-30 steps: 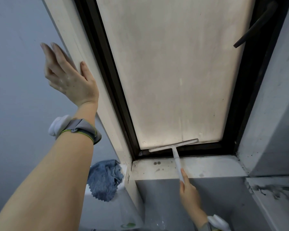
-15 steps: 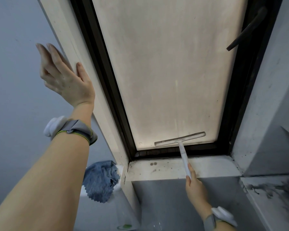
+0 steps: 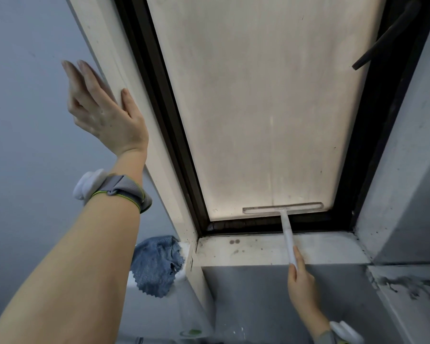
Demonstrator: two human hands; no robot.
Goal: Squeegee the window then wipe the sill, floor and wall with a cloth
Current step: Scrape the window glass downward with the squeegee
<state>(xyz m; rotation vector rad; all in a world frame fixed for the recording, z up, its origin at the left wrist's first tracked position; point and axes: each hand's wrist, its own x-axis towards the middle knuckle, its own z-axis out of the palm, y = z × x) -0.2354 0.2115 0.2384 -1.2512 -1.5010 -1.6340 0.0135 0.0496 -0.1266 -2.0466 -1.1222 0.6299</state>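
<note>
Gripped the squeegee (image 3: 282, 209) by the low end of its handle with the right hand (image 3: 302, 281), clamped round it at the front edge of the sill (image 3: 246, 249). Laid the blade crosswise at the bottom of the pane (image 3: 258, 108), toward the right, just above the dark frame, with the handle running up from the hand. Pressed the left hand (image 3: 102, 112), fingers straight, against the white jamb (image 3: 134, 100), well apart from the tool. Also pictured: blue cloth (image 3: 157, 264) draped left of the sill, nearer the left hand. Probably the foot of a stroke; likely called next for a reach up the glass, away from the right hand.
</note>
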